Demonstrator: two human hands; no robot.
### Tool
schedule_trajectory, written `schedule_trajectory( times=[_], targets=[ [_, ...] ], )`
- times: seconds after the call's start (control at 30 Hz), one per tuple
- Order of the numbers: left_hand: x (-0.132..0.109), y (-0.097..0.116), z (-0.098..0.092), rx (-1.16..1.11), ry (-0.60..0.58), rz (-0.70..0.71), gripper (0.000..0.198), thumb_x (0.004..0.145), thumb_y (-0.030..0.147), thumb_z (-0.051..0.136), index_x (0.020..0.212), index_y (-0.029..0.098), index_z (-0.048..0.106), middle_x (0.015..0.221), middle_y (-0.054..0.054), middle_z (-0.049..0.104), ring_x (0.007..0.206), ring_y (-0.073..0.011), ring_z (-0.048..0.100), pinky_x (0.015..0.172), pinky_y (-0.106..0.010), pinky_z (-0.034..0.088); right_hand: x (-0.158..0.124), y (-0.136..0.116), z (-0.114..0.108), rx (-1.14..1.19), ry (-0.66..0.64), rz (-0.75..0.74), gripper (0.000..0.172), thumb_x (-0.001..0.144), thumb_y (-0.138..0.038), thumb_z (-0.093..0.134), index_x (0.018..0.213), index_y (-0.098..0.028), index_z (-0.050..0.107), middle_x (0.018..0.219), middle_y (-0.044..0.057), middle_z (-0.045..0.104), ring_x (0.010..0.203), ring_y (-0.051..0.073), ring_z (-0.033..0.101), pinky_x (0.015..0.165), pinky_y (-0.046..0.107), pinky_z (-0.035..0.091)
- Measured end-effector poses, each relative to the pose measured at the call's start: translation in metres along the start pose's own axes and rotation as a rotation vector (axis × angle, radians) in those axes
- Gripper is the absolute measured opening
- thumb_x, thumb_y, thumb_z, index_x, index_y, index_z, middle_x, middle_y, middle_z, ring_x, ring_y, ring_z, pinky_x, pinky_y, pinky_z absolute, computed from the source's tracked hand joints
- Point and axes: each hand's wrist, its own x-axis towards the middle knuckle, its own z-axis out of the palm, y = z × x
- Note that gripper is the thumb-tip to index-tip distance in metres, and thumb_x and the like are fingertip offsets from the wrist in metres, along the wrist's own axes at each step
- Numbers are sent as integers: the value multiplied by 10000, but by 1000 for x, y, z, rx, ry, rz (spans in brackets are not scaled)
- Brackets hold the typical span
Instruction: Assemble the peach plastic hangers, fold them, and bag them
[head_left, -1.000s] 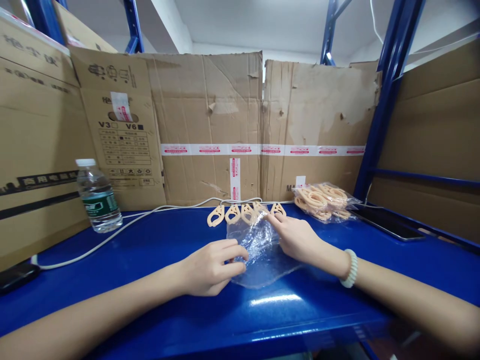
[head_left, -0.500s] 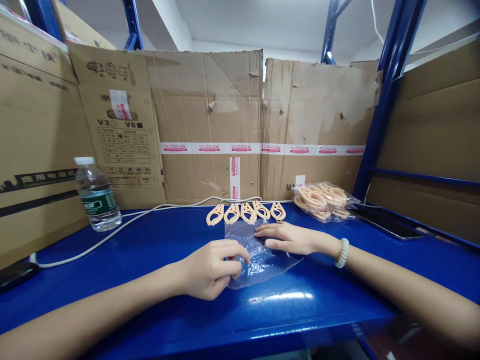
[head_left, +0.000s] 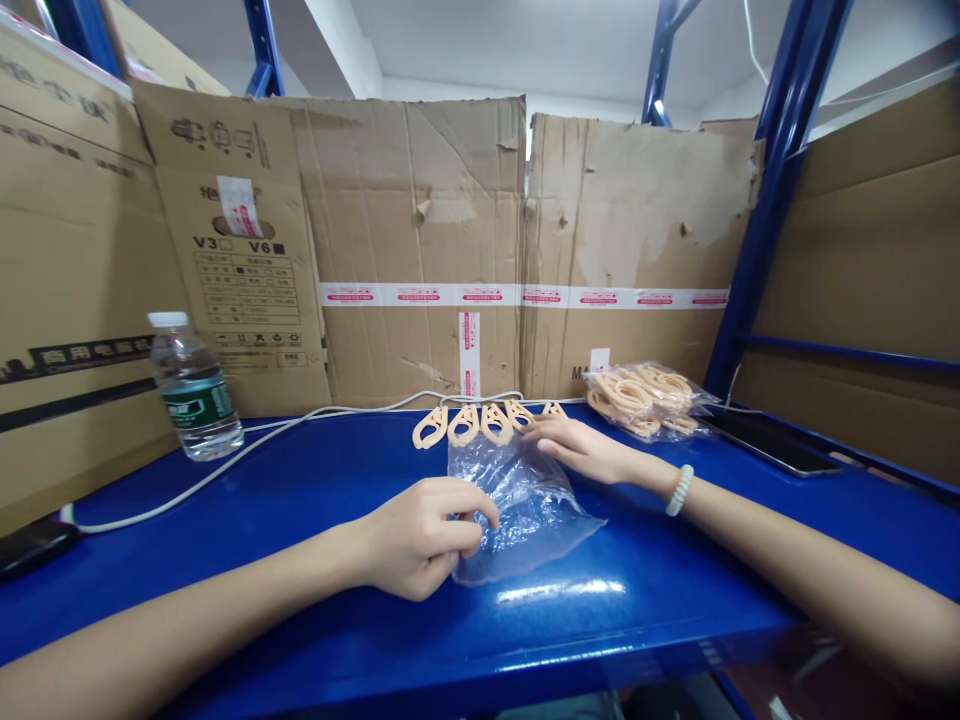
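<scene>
A clear plastic bag (head_left: pixel 525 520) lies flat and creased on the blue table. My left hand (head_left: pixel 427 535) is curled over its left edge, fingers bent, with the thumb and fingertips closed at the film. My right hand (head_left: pixel 581 450), wearing a pale beaded bracelet (head_left: pixel 680 491), reaches past the bag's upper right corner with fingers stretched out. Its fingertips are at the right end of a row of peach plastic pieces resembling folded travel hangers (head_left: pixel 463 426). The rightmost piece (head_left: pixel 553 410) is partly hidden behind that hand; whether they touch, I cannot tell.
Bagged peach pieces (head_left: pixel 649 400) sit at the back right, beside a dark tablet-like slab (head_left: pixel 772 445). A water bottle (head_left: pixel 195 390) stands at left, near a white cable (head_left: pixel 262 440) and a black object (head_left: pixel 34 548). Cardboard sheets (head_left: pixel 420 220) wall the back.
My right hand has moved up off the bag towards the right end of the row, now covering part of the last pieces. My left hand has stayed at the bag's edge.
</scene>
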Motion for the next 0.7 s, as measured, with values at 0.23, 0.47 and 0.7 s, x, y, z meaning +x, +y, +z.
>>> schedule_trajectory(
  times=[0.23,0.47,0.7],
  targets=[
    [1,2,0,-15,5,30,166,680,29,398,673,181,466,961,-92,669,658,-168,531,601,-321,438,0,24,8,6,202,247,213,902,-140,505,1009,-149,688,990,103,714,893,235,660,816,386,518],
    [0,0,0,-57,-12,45,186,673,3,400,665,180,458,972,-91,665,704,-169,551,626,-316,454,2,25,15,38,181,283,279,801,-56,563,1017,-159,705,933,74,721,814,201,659,766,326,515],
    [-2,-2,0,-94,-28,22,191,660,6,399,672,182,473,971,-92,670,744,-181,598,650,-315,483,5,31,14,80,160,266,90,793,-108,616,821,-156,686,834,50,699,776,188,633,745,315,495]
  ],
)
